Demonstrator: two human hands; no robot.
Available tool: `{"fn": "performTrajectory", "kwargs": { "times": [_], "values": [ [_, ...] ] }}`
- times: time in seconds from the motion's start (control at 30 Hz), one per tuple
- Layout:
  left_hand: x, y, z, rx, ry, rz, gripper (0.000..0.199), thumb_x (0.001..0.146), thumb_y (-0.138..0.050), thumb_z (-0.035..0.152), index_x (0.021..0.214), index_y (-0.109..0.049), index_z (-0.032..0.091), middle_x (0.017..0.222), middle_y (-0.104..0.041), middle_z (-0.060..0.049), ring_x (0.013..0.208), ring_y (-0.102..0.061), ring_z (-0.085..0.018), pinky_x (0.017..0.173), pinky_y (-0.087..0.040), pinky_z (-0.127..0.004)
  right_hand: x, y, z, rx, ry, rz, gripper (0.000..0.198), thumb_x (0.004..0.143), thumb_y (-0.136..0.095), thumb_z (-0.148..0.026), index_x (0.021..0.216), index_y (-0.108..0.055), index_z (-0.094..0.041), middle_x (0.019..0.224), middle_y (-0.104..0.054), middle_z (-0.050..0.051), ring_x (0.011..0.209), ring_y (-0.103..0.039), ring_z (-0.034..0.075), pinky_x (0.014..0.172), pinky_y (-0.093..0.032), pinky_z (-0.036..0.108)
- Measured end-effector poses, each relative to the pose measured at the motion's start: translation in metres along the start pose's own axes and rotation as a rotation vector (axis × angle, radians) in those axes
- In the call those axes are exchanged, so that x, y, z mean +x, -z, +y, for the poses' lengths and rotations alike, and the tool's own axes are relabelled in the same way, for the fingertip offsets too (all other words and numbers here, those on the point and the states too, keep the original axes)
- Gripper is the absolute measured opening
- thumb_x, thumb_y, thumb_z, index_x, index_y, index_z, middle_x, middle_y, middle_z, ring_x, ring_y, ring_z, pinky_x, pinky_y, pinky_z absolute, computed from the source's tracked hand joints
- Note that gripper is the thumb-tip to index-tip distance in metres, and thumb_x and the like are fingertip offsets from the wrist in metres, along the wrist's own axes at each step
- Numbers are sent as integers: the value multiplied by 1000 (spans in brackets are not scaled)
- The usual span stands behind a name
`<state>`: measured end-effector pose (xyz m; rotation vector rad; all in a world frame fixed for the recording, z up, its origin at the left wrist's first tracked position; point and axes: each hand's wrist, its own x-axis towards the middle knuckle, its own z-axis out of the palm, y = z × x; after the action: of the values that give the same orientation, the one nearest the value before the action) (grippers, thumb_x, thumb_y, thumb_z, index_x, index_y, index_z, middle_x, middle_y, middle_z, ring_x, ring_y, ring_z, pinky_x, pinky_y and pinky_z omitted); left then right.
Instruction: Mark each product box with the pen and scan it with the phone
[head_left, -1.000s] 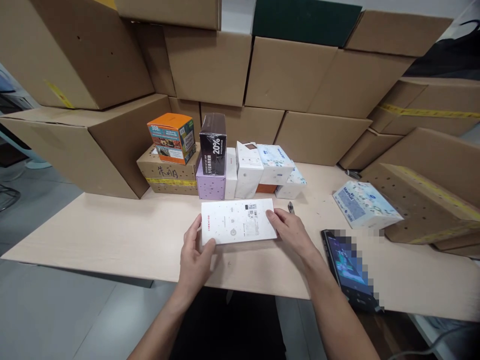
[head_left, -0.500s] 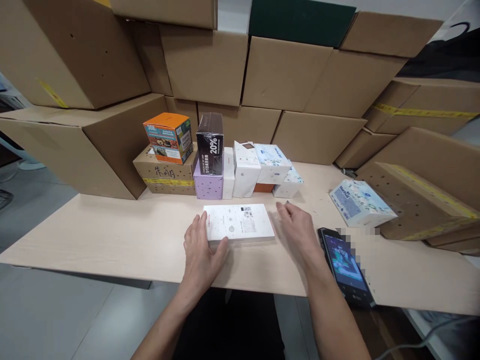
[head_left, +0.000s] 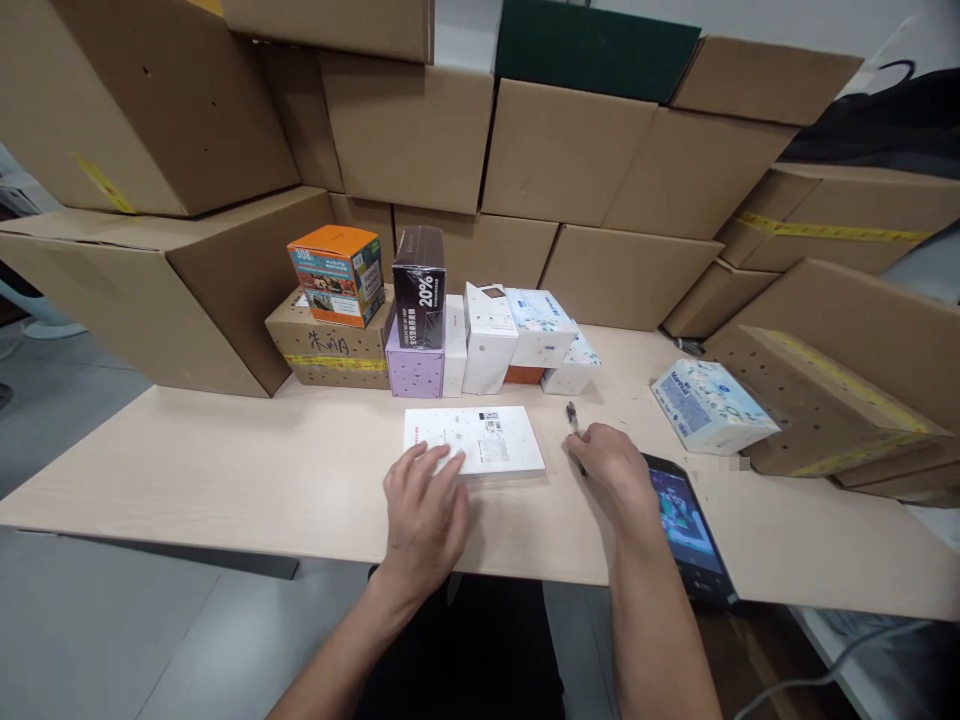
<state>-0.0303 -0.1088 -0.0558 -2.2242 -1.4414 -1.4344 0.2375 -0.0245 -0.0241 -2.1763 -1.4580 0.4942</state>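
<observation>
A flat white box (head_left: 495, 440) with small print and a code on its top lies on the table before me. My left hand (head_left: 426, 510) is over its near left corner, fingers spread and fingertips at the box's top. To the right of the box, my right hand (head_left: 613, 470) is closed in a pinch on a pen (head_left: 573, 415). The pen's dark end points away from me, close to the tabletop. Beside my right wrist lies a black handheld device (head_left: 686, 520) with a lit screen, partly hidden by the forearm.
Behind stand a purple box (head_left: 416, 372), a black box (head_left: 420, 290) marked 20%, an orange box (head_left: 334, 275) on a carton and several white boxes. A tissue pack (head_left: 712, 405) lies to the right. Large cartons (head_left: 566, 150) wall the table's back and sides.
My left hand has shifted right and nearer me, from gripping the box's left side to fingertips on top. My right hand has drawn toward me, and the pen now shows between its fingers.
</observation>
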Motion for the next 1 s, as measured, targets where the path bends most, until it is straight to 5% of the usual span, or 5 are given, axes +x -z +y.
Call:
{"fn": "performTrajectory", "kwargs": {
  "times": [0.23,0.47,0.63,1.0],
  "values": [
    [1,-24,29,36,-104,-159,39,87,-57,9,126,-57,14,126,-65,-13,122,-51,-33,100,-46,-50,-8,-3,-21,611,180,-6,33,81,-51,-57,79,-47,-24,60,-60,-2,48,-54,14,46,-41,25],
    [0,-35,32,189,-118,-239,41,90,-57,18,131,-56,12,136,-62,-12,124,-50,-36,102,-43,-53,-18,-8,-32,1014,288,-4,28,82,-51,-49,91,-48,-23,65,-65,-1,51,-59,14,45,-44,25],
    [-2,-36,33,220,-112,-262,41,91,-56,21,132,-55,14,138,-61,-11,127,-51,-34,108,-39,-52,-23,-15,-39,1062,320,-42,30,83,-57,-45,98,-57,-19,78,-68,2,59,-61,12,52,-49,25],
    [-4,-40,34,269,-85,-252,41,90,-56,20,130,-57,12,137,-58,-20,127,-53,-37,106,-41,-55,-38,-50,-68,779,460,-98,27,87,-56,-48,84,-56,-21,66,-61,-2,55,-55,12,56,-45,25]
  ]
}}
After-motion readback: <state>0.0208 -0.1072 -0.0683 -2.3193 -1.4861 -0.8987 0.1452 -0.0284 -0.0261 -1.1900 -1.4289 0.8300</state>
